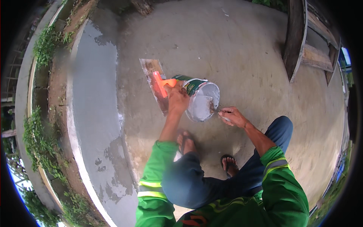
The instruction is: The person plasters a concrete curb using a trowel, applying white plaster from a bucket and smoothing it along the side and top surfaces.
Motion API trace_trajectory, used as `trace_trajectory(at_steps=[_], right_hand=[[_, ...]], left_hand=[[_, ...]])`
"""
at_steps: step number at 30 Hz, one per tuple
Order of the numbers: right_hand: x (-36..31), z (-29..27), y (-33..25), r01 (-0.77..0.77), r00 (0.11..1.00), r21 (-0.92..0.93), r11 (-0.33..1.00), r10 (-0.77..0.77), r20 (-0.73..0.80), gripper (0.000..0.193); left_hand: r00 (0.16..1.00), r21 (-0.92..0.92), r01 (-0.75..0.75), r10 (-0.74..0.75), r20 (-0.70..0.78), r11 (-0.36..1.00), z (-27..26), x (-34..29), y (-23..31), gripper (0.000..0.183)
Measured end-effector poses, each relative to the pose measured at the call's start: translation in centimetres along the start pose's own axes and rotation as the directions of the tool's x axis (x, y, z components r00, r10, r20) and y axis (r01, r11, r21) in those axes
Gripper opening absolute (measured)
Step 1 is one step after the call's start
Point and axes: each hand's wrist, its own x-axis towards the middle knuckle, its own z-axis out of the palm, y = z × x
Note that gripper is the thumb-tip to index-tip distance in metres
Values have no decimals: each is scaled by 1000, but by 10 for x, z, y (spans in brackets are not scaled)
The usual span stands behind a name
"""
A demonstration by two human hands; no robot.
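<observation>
A plastering trowel (152,75) with a bright orange handle and a long, stained flat blade is in my left hand (177,99), fingers closed at the handle. That hand is also right beside a green and white bucket (194,86), which is tipped with its mouth toward me. White paste (200,106) coats the bucket's inside. My right hand (233,116) is closed around the handle of a small scraper (213,108), whose blade reaches into the bucket's mouth. How much paste lies deeper inside is hidden.
Along the left runs a low ledge (96,87) with a pale grey coat, patchy at its near end. Green plants (39,140) grow beyond it. A wooden structure (297,41) stands at the far right. My sandaled feet (228,164) rest on the concrete floor (264,98).
</observation>
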Motion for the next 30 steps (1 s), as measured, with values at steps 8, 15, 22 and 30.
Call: trace_trajectory(at_steps=[8, 15, 22, 30], right_hand=[[-19, -14, -44, 5, 1000, -57, 998, -6, -6, 30], [-3, -6, -85, 32, 997, -216, 976, -18, 68, 34], [17, 23, -116, 33, 992, -232, 972, -3, 129, 35], [35, 35, -127, 91, 984, -227, 970, -52, 170, 32]], left_hand=[[1000, -106, -16, 18, 17, 994, -28, 3, -27, 30], [999, -244, -14, 3, -43, 970, -39, 16, -129, 27], [984, -304, 91, -132, -118, 948, -75, 0, -194, 29], [857, -479, 81, -306, -414, 874, -146, -87, -142, 42]])
